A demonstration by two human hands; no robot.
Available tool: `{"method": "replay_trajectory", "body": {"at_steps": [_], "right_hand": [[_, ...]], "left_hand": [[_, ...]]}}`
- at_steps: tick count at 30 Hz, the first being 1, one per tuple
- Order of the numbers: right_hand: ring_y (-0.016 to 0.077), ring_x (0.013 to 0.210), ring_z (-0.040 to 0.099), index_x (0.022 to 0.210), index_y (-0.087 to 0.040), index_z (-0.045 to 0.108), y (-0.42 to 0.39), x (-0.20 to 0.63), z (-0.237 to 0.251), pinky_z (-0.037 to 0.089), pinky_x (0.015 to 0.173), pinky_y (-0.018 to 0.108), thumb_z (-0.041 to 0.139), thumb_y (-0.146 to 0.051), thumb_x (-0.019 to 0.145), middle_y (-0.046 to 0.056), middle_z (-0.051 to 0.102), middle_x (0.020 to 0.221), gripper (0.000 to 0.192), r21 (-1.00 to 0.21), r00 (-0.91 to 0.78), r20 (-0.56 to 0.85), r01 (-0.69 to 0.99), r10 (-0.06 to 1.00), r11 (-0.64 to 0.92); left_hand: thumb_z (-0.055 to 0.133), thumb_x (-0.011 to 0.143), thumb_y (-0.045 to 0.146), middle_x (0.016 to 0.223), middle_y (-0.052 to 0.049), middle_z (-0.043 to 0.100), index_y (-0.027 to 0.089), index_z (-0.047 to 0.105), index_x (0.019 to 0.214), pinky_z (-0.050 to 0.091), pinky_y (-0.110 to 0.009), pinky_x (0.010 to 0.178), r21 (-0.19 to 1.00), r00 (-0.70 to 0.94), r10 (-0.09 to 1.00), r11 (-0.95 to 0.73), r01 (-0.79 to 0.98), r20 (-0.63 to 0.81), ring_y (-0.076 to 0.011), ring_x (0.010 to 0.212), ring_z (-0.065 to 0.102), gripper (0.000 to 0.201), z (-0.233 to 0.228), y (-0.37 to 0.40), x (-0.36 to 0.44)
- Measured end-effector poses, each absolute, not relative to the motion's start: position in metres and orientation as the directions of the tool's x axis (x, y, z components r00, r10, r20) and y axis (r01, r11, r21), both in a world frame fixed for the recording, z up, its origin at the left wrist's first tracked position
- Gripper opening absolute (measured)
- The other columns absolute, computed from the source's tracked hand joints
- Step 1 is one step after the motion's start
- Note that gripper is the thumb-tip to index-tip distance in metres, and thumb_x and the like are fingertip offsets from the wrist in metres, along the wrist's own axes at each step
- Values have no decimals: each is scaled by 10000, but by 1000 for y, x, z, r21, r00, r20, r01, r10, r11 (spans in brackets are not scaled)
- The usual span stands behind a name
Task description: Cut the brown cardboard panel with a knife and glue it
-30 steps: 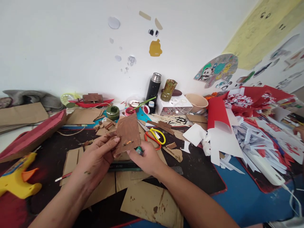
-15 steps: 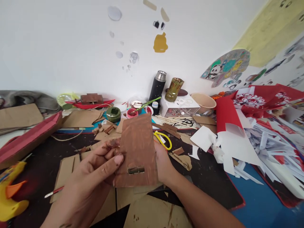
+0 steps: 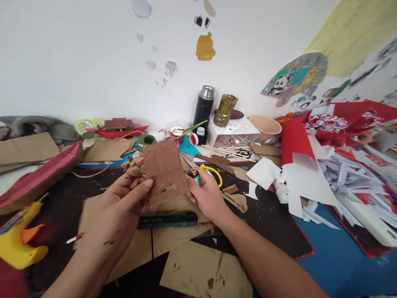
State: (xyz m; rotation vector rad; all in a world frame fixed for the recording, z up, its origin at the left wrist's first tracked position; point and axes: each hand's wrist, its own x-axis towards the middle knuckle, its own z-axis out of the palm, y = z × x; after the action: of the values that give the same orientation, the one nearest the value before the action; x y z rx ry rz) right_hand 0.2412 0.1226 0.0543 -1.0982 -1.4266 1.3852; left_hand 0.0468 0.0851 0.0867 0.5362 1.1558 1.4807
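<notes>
Arms: both bare to the frame edge — no sleeves
Left hand (image 3: 124,203): brown paint smudges, no ring
Right hand (image 3: 206,198): bare — no ring, no watch

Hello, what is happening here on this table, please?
A person holds a brown painted cardboard piece up over a cluttered craft table. The left hand pinches its left edge; the right hand supports its right edge and also grips a small green object. Below lie a dark green cutter and cardboard sheets; a yellow glue gun rests at far left.

Home craft desk; glue gun (image 3: 21,240), cardboard scraps (image 3: 204,273), paint pots (image 3: 147,140)
</notes>
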Motion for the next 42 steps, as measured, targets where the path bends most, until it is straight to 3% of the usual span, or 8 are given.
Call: {"method": "replay_trajectory", "body": {"at_steps": [5,13,22,27,31,34,38,42], "right_hand": [[102,494,410,922,-261,564,124,243,58,337,490,253,765,-715,935,-88,521,598,496,-991,-278,-43,-113,960,-77],[90,493,431,828,-269,507,125,241,58,335,480,250,793,-733,889,-96,483,615,549,-995,-307,-13,-89,952,-42],[86,491,434,819,-269,510,124,242,60,322,469,252,816,-640,896,-102,477,623,488,-991,-270,26,-132,962,-10],[85,493,418,857,-274,530,125,241,61,307,461,253,835,-647,865,-110,470,635,482,-987,-266,16,-158,964,-28],[83,489,419,855,-270,538,125,241,62,299,456,249,821,-659,860,-112,462,623,481,-988,-260,9,-149,965,-31],[83,478,408,864,-268,553,125,242,63,297,459,252,809,-657,872,-115,454,617,466,-988,-255,18,-154,967,-22],[92,487,424,842,-269,551,124,241,61,308,466,258,801,-675,885,-105,485,618,479,-991,-245,41,-133,969,9],[98,500,427,833,-267,559,123,241,60,345,499,265,810,-695,895,-95,524,608,500,-995,-248,57,-92,967,35]], "left_hand": [[1021,687,293,851,14,759,245,790,990,530,-206,555,917,-299,942,24,-398,-154,-122,659,641,384,78,89,44],[1033,682,316,895,-15,794,240,833,1021,580,-211,646,965,-281,958,-19,-263,-57,-151,756,693,400,79,87,49],[1085,625,511,1214,-97,855,256,881,1038,663,-292,744,927,-150,981,61,-370,-124,-287,1106,785,526,82,87,50],[1084,646,465,1135,-76,854,243,881,1035,650,-253,777,949,-131,987,50,-311,-95,-222,1011,770,492,77,89,46],[1065,661,517,957,-29,821,239,860,1028,603,-231,643,958,-203,975,34,-284,-95,-157,774,714,504,70,92,39],[1048,653,599,1024,-51,848,255,867,1067,630,-270,661,964,-193,977,38,-264,-91,-198,827,753,568,70,93,40],[1069,607,577,1196,-99,869,245,876,1051,691,-354,892,978,-118,991,34,-207,-59,-287,1062,801,587,75,91,46],[1040,642,579,1039,-73,869,234,836,1129,669,-330,690,993,-230,971,34,-113,-60,-242,809,799,631,73,90,43]]}}
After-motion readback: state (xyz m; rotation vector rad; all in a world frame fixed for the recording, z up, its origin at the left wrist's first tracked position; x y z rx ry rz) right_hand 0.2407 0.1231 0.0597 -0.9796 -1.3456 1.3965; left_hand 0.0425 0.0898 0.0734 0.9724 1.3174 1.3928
